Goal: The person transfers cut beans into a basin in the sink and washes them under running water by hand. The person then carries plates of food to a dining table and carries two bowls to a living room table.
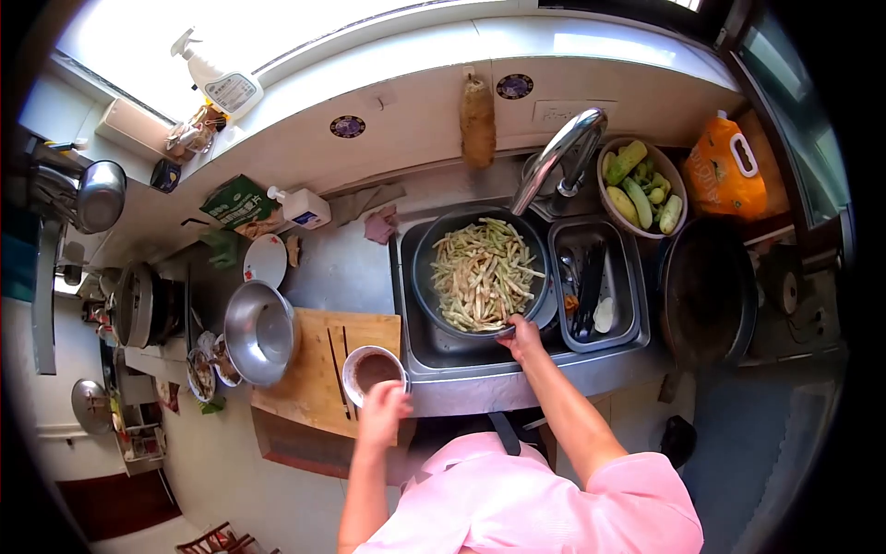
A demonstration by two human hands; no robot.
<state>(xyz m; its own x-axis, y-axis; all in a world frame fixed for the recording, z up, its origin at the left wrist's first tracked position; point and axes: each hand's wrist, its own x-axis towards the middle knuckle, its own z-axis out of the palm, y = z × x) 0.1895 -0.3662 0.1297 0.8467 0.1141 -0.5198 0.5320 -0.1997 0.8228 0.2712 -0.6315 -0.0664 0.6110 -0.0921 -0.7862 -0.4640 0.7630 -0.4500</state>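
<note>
Left hand: my left hand (380, 414), blurred, is at the near rim of a round white bowl (349, 374) of brown liquid; I cannot tell whether my fingers grip it or only touch it.
Cutting board: a rectangular tan wooden board (305, 397) lies beneath the white bowl; two slim dark chopsticks (338, 369) lie on it, just left of the bowl.
Right hand: my right hand (523, 339) is closed on the near rim of a round dark-grey basin (423, 277).
Basin: it sits at the larger compartment of a stainless-steel sink (438, 355), holding a heap of pale-green and whitish cut stems (480, 277).
Side compartment: a rectangular grey tub (600, 343), right of the basin, contains dark utensils and a white spoon (604, 315).
Metal bowl: a wide silver bowl (265, 328) stands at the board's left edge, tilted.
Pan: a large round black pan (711, 295) is right of the sink.
Faucet: a curved chrome faucet (558, 157) rises behind the sink.
Vegetables: a round pale bowl (641, 231) of green vegetables (637, 198) stands right of the faucet, near an orange bag (724, 175) with a white handle.
Windowsill: a white spray bottle (229, 90) stands at far left.
</note>
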